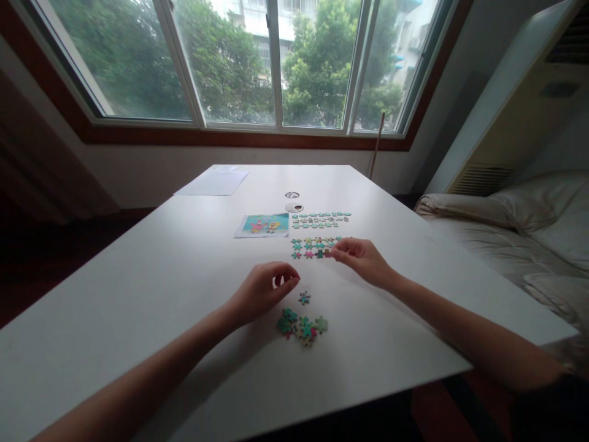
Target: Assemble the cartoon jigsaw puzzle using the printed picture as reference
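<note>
Left hand [264, 287]: fingers curled, thumb close to fingertips; whether it holds a piece cannot be determined. Right hand [365, 261]: thumb and forefinger narrowed at the brown puzzle piece [327, 253]; whether gripped cannot be determined. Clock positions from left hand: paper [211, 183], 11; picture card [265, 225], 12; loose pile [305, 326], between 4 and 5; puzzle rows [318, 240], between 1 and 2, right end partly hidden by right hand.
</note>
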Demonstrator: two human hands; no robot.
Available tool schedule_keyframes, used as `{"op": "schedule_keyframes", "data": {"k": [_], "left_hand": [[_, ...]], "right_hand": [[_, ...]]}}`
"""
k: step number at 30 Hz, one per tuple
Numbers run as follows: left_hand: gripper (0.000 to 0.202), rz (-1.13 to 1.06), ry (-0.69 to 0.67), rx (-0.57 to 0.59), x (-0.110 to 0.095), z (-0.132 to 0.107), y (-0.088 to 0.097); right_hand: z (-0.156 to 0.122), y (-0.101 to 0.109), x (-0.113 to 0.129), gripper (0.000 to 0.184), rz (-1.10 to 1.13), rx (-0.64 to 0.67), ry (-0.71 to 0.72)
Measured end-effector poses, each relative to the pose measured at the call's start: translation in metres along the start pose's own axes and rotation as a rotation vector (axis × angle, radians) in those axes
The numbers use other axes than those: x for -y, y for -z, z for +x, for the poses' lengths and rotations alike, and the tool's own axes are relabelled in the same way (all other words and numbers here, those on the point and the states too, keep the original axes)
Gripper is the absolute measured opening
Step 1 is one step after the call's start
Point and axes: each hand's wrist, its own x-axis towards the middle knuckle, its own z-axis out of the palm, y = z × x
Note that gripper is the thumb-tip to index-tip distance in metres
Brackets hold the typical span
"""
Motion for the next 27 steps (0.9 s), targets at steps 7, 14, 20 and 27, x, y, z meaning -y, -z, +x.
{"op": "schedule_keyframes", "data": {"k": [7,14,20,27], "left_hand": [[0.015,0.094,-0.104,0.093,0.006,-0.002,-0.002],[0.019,0.096,-0.114,0.212,0.010,-0.006,-0.006],[0.019,0.133,-0.120,0.235,0.009,-0.007,-0.006],[0.019,0.180,-0.116,0.219,0.005,-0.006,-0.004]], "right_hand": [[0.006,0.015,-0.008,0.034,-0.005,-0.052,0.018],[0.019,0.058,-0.026,0.039,-0.363,0.153,-0.132],[0.024,0.078,-0.056,0.043,-0.424,0.315,-0.420],[0.022,0.076,-0.047,0.029,-0.659,0.237,-0.290]]}}
